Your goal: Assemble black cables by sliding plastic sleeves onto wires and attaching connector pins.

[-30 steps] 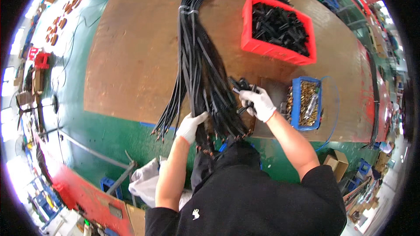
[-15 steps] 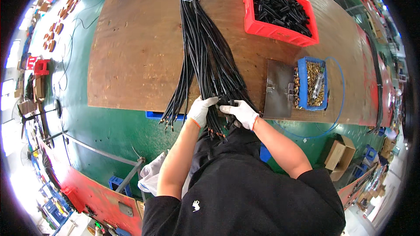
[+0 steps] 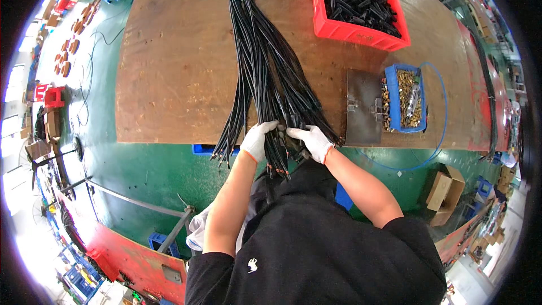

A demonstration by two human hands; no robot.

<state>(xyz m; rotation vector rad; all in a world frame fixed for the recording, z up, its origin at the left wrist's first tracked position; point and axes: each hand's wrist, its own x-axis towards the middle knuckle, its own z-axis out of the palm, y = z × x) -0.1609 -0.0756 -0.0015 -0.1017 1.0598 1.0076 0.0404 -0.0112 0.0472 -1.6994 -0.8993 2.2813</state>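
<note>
A bundle of long black cables [image 3: 265, 56] runs down the table, bound by white ties near its far end. Its loose ends, some with copper tips, hang over the near edge. My left hand [image 3: 259, 140], in a white glove, is closed round several cables near their ends. My right hand [image 3: 311, 141], gloved too, is closed on cables at the bundle's right side, its thumb pointing toward the left hand. Between the two hands a thicker black sleeve [image 3: 292, 120] shows on a cable. The fingers' undersides are hidden.
On the brown table [image 3: 175, 62] a red bin [image 3: 361, 36] holds black plastic parts. A blue bin [image 3: 396, 107] of small brass pieces stands at right, beside a dark metal plate [image 3: 361, 107] and a blue hose [image 3: 445, 107]. A cardboard box [image 3: 451, 195] sits on the floor.
My hands remain at the cable ends; the right thumb has shifted slightly and the thicker black sleeve between the hands is more exposed. The view has moved a little.
</note>
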